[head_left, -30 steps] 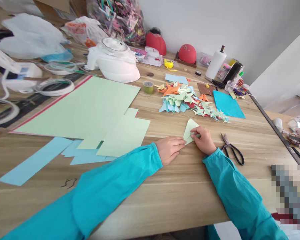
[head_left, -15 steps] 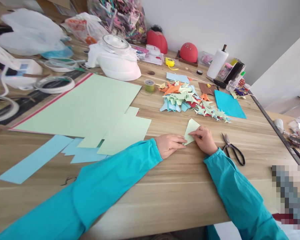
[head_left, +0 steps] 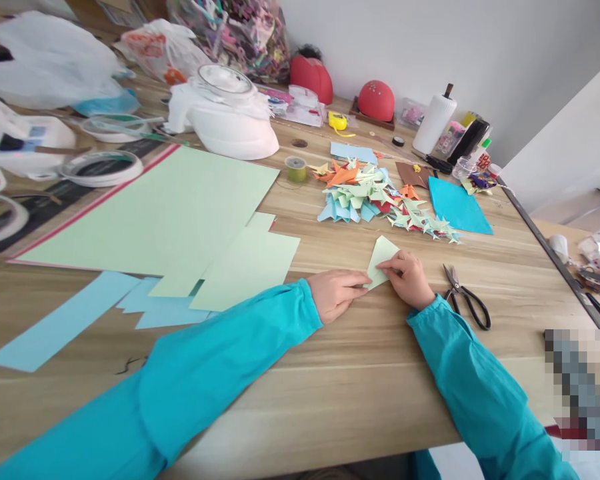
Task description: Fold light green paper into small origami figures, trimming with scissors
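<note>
A small folded piece of pale green paper [head_left: 381, 255] lies on the wooden table [head_left: 330, 373] in front of me. My left hand [head_left: 336, 293] presses its lower left corner with fingertips together. My right hand [head_left: 409, 280] pinches and presses the paper's right edge, fingers closed on it. Both arms wear teal sleeves. Behind the paper sits a heap of folded paper shapes [head_left: 375, 197] in green, blue and orange.
Black scissors [head_left: 464, 303] lie right of my right hand. Large pale green sheets [head_left: 165, 213] and light blue strips [head_left: 65, 320] lie to the left. A teal sheet [head_left: 457, 208], a thread spool [head_left: 296, 169], tape rolls [head_left: 103, 167], a white appliance [head_left: 227, 120] and bags stand further back.
My right fingers slid along the paper's edge, pressing the fold flatter. My left hand stayed on the corner. The view shifted slightly.
</note>
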